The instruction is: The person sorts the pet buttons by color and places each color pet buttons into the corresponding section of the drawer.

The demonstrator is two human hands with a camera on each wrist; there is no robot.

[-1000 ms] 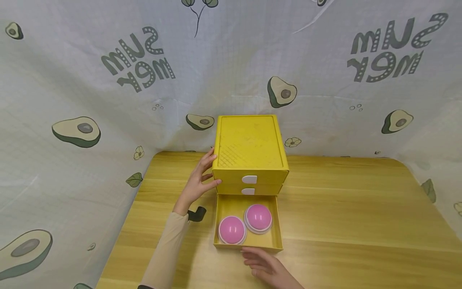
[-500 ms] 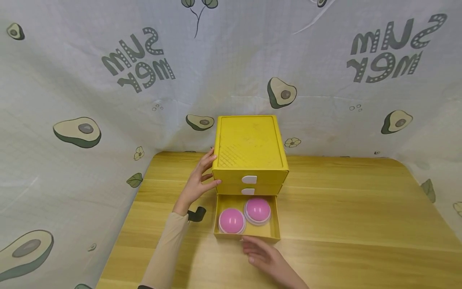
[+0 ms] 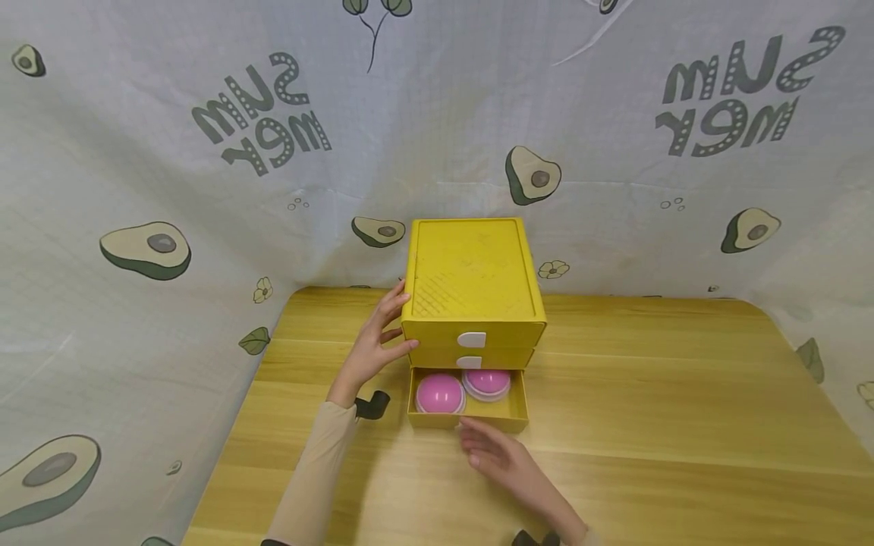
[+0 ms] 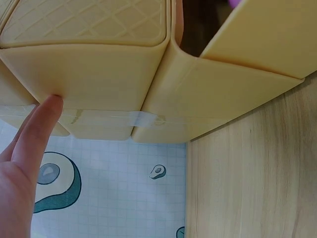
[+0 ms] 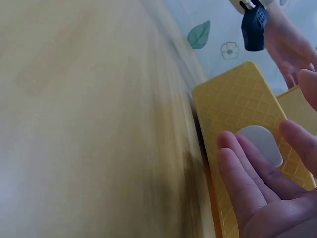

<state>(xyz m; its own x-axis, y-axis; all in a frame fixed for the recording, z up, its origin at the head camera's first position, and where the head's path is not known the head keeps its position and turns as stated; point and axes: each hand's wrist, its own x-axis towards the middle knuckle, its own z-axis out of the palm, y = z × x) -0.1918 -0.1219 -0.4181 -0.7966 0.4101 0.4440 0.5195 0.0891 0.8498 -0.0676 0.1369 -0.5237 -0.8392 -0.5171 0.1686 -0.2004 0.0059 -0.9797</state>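
A yellow drawer cabinet [image 3: 474, 273] stands on the table, its bottom drawer [image 3: 430, 421] partly pulled out. Inside the drawer lie two round things with shiny pink domes and white rims, one at the front left [image 3: 440, 393] and one farther back on the right [image 3: 487, 381], partly hidden under the cabinet. My left hand [image 3: 372, 353] rests on the cabinet's left side with fingers spread; in the left wrist view a fingertip [image 4: 55, 101] touches the side wall. My right hand [image 3: 501, 459], fingers extended, is at the drawer's front, beside its white handle [image 5: 260, 141].
Two upper drawers with white handles [image 3: 472, 340] are closed. Wooden table [image 3: 683, 394] extends on both sides. A pale cloth [image 3: 437, 152] printed with avocados hangs behind the cabinet and at the sides. A black wrist camera mount [image 3: 372, 405] sits by the left wrist.
The bottom drawer has slid inward, away from me, carrying the pink-domed things farther under the cabinet. My right hand has moved forward with it; my left hand stays put.
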